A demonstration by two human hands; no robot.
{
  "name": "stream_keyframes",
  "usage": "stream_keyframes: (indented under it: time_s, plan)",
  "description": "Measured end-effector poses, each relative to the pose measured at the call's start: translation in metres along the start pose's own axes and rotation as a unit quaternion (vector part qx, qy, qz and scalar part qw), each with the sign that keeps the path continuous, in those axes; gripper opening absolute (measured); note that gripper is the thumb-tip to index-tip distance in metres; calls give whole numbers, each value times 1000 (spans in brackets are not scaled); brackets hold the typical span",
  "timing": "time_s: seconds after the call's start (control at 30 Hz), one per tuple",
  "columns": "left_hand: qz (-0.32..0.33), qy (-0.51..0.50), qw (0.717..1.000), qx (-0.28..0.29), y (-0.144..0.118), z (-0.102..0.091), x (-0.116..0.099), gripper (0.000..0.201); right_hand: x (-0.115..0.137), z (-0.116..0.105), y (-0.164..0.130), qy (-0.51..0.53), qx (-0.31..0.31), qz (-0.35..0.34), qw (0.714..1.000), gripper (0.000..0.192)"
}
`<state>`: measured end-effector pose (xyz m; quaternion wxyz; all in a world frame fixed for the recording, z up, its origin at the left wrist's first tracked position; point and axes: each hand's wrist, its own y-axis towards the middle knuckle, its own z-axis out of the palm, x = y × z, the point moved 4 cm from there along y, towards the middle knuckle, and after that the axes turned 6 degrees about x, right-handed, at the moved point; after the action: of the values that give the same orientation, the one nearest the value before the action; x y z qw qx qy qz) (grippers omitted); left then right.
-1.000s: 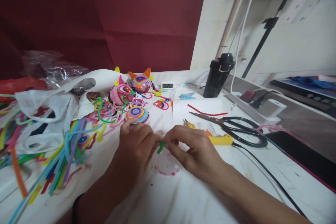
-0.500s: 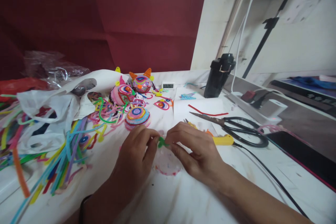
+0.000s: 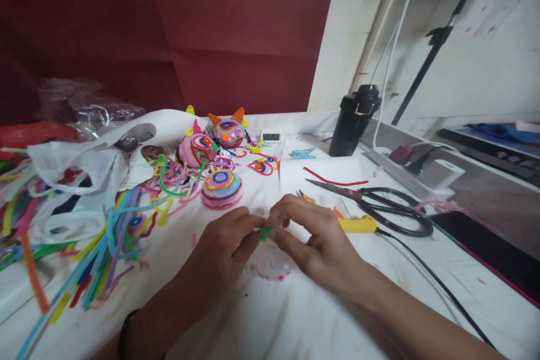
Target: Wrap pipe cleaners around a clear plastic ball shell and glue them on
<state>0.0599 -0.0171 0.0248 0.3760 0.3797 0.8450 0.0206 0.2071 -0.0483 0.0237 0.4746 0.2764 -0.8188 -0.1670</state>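
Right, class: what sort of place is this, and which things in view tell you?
Probably a craft worktable: a heap of bright strips, likely pipe cleaners, lies at the left, black-handled scissors lie at the right, and a colourful orange-horned ball sits towards the back.

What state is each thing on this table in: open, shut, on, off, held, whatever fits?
Left hand: fingertips pinched at the green piece
Right hand: fingertips pinched at it too
Green piece: held, partly hidden
Striped dome: resting, rounded side up
Scissors: lying down, blades apparently shut
Yellow tool: lying down, corded
Black bottle: upright, lid on
Small clock: display showing digits
Phone: screen dark
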Motion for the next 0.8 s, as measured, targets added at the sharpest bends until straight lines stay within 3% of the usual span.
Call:
stream_keyframes:
  time_s: [0.2, 0.5, 0.67, 0.8]
  plan:
    - [-86, -71, 994, -17, -2, -2, 5, 16, 0, -4, 3, 25, -8, 31, 999, 10]
    - [-158, -231, 958, -60, -3, 10, 12, 16, -3, 2, 3, 75, -9, 61, 995, 13]
    - [-110, -135, 983, -53, -3, 6, 8, 13, -19, 6, 2, 230, -33, 182, 955, 2]
    - [-52, -49, 995, -64, -3, 1, 4, 12, -21, 3, 4, 276, -34, 212, 937, 8]
